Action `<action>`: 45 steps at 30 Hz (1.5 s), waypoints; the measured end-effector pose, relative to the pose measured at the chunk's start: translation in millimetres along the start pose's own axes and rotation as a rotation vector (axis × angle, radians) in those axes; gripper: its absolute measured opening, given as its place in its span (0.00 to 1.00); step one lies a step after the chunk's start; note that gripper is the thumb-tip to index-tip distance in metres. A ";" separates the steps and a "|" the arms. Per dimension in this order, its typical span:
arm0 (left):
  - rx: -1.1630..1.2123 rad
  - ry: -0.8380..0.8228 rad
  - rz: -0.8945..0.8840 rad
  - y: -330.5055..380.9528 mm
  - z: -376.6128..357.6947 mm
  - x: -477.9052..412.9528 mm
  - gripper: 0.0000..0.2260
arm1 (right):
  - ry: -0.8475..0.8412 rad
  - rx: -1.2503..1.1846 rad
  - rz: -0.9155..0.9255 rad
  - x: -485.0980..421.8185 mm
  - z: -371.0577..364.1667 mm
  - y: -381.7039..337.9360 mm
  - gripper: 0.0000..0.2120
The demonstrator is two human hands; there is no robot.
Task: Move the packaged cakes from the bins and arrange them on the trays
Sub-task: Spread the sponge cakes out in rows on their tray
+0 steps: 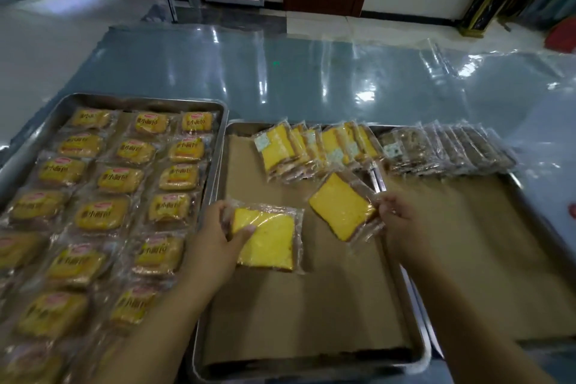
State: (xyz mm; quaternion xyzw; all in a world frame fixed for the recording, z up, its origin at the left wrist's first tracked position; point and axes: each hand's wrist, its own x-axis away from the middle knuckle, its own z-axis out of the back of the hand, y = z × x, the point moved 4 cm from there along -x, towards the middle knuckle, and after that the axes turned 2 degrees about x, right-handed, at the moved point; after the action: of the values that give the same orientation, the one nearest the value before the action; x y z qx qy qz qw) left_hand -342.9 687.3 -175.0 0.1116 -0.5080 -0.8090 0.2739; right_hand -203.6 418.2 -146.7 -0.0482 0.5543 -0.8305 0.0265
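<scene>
1. Dozens of labelled cakes [109,196] are lying in rows on the left tray [140,100], left of the left hand [215,240].
2. That hand is gripping a yellow slice [268,237] by its left edge, thumb on top, over the middle tray [311,371].
3. Just right of it, the right hand [402,224] is pinching a second slice [343,210], tilted, by its right edge.
4. Beyond both hands, a yellow row [314,146] is leaning overlapped on the middle tray.
5. Beyond the right hand, darker slices [448,150] are lining the right tray [526,193].
</scene>
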 end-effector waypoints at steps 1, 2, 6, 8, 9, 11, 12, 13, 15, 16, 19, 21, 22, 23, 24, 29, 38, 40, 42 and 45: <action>-0.029 0.005 0.005 -2.6 -3.1 11.2 0.21 | -0.063 -0.018 -0.020 4.6 4.5 4.3 0.11; -0.057 -0.001 0.011 -5.1 -7.0 21.6 0.24 | -0.137 -0.013 -0.042 9.2 8.0 9.0 0.12; -0.268 -0.081 0.005 -11.3 -25.5 56.3 0.29 | -0.412 0.258 -0.083 24.3 16.5 30.9 0.11; -0.469 -0.095 0.005 -13.8 -29.9 70.0 0.26 | -0.443 0.462 -0.048 27.0 20.0 38.6 0.10; -0.579 -0.087 -0.032 -14.0 -30.5 75.0 0.24 | -0.445 0.578 -0.019 27.7 21.3 40.4 0.10; -0.743 -0.062 -0.155 -13.5 -31.5 80.8 0.23 | -0.436 0.853 0.065 32.6 21.1 39.7 0.09; -0.763 -0.056 -0.219 -11.7 -32.6 82.3 0.23 | -0.409 0.942 0.126 37.3 19.0 38.1 0.09; -0.740 -0.068 -0.266 -9.5 -34.2 82.8 0.24 | -0.373 0.966 0.188 43.3 15.6 36.9 0.11; -0.647 -0.137 -0.306 -7.2 -39.2 83.0 0.24 | -0.330 0.917 0.320 59.4 5.5 32.7 0.16; -0.641 -0.189 -0.313 -8.5 -42.5 83.4 0.25 | -0.359 0.908 0.384 67.6 -1.5 31.4 0.18; -0.707 -0.266 -0.331 -18.3 -48.1 85.1 0.25 | -0.553 0.999 0.445 83.6 -18.0 42.9 0.27; -0.720 -0.263 -0.325 -22.6 -47.5 88.9 0.24 | -0.611 1.085 0.470 87.4 -19.1 50.9 0.28; -0.718 -0.254 -0.326 -23.3 -46.7 91.4 0.23 | -0.622 1.098 0.485 88.8 -17.6 53.2 0.27; -0.719 -0.248 -0.324 -23.4 -45.7 94.5 0.23 | -0.636 1.086 0.488 90.0 -15.5 54.6 0.27; -0.721 -0.245 -0.324 -23.7 -44.5 97.6 0.23 | -0.656 1.059 0.480 91.2 -13.2 55.1 0.27; -0.708 -0.224 -0.256 -27.6 -38.8 115.7 0.24 | -0.781 1.015 0.475 101.4 0.8 56.4 0.27; -0.661 -0.206 -0.238 -9.8 -27.1 93.6 0.19 | -0.731 0.775 0.395 80.8 -0.2 33.7 0.15; -0.618 -0.197 -0.261 1.2 -24.4 73.2 0.17 | -0.668 0.719 0.362 62.5 -5.6 22.3 0.13; -0.568 -0.213 -0.280 13.1 -23.8 46.4 0.15 | -0.606 0.711 0.326 41.0 -14.4 11.2 0.13; -0.509 -0.229 -0.326 30.9 -26.7 0.2 0.12 | -0.506 0.707 0.268 4.0 -33.7 -5.4 0.14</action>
State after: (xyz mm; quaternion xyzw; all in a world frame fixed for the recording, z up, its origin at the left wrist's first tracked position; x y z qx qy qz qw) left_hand -320.6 656.5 -159.9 0.0278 -0.2923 -0.9506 0.1008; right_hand -211.2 450.8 -154.3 -0.1657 0.2142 -0.9201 0.2831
